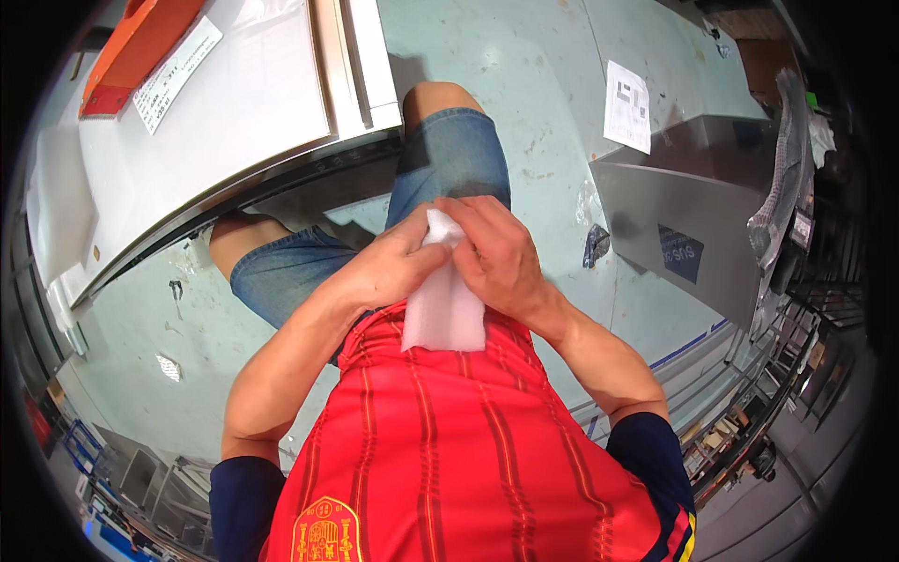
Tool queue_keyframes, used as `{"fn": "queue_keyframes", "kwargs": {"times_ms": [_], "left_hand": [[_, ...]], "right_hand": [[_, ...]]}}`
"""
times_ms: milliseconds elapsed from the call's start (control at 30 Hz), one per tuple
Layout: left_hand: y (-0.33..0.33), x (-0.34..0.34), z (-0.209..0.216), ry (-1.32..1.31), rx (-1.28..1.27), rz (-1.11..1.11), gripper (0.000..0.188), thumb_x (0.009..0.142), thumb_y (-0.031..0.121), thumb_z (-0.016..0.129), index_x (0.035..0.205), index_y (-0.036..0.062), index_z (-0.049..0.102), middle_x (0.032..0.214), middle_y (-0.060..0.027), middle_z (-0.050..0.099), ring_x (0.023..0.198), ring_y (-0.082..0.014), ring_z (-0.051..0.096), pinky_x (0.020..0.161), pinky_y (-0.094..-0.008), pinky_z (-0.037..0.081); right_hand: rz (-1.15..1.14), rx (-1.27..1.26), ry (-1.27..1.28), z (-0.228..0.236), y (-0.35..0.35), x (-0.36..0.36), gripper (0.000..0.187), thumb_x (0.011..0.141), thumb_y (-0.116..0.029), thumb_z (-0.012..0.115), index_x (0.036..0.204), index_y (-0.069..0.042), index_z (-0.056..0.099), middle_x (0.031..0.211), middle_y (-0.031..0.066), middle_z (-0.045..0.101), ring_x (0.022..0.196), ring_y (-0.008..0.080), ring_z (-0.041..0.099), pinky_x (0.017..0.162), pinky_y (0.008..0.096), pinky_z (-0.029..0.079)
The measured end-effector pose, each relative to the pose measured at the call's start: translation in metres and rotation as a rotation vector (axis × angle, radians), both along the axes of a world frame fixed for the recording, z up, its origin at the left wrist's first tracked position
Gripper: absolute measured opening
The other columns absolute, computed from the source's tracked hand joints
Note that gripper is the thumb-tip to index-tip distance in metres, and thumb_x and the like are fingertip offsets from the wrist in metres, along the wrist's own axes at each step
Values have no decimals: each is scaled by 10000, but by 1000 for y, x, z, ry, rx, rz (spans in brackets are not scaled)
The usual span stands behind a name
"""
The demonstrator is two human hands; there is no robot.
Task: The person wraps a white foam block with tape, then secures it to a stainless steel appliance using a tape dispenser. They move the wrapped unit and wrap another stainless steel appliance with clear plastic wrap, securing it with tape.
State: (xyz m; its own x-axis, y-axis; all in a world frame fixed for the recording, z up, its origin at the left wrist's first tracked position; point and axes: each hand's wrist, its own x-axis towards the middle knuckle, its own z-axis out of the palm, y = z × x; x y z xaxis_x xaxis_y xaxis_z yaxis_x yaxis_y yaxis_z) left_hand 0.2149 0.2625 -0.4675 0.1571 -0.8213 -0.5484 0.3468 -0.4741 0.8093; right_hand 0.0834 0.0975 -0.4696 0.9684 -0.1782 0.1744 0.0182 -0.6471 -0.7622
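Note:
Close to my body, both hands hold a strip of white foam sheet point(444, 314) that hangs down over the front of my red shirt. My left hand point(401, 259) grips its upper part from the left, thumb pressed on the foam. From the right, my right hand point(498, 255) closes on the same upper end, its fingers curled over the far side. The foam's top end shows between the two hands and looks folded or rolled. Whether anything is wrapped inside it cannot be seen.
A worktable point(272, 94) with a white sheet stands at the left, bearing an orange tool or block point(140, 47) and a printed label point(178, 75). To the right is a grey metal box point(674, 220), with bubble wrap point(782, 178) beyond. Paper point(627, 108) and a dark scrap point(596, 245) are nearby.

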Motion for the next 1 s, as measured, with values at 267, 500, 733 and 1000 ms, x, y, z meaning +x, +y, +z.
{"fn": "queue_keyframes", "kwargs": {"times_ms": [267,500,733,1000], "left_hand": [[0,3,5,-96,22,117,523,1014,171,568,1504,8,489,1308,-162,647,1209,-226,624,1065,-380,502],[-1,3,13,-422,-93,105,471,997,179,600,1420,6,488,1284,-242,633,1175,-378,663,1033,-435,519],[0,4,12,-465,-65,3,452,1006,136,571,1438,27,495,1237,-218,656,1152,-346,658,1025,-419,508],[18,25,11,-126,-141,-5,534,952,49,539,1484,53,501,1430,-161,615,1342,-247,587,1127,-386,461]], "right_hand": [[-77,109,30,14,-5,7,501,929,-55,716,1419,20,640,1243,226,712,1087,379,710,922,438,583],[-156,124,226,22,3,4,562,950,-143,742,1445,57,565,1149,244,662,1039,445,667,869,484,567],[-161,19,80,-4,12,9,358,930,-58,633,1275,41,629,1077,229,691,910,433,690,812,492,571],[-265,937,380,8,-11,-3,394,903,50,464,1246,26,657,1055,99,728,888,146,693,841,327,589]]}}
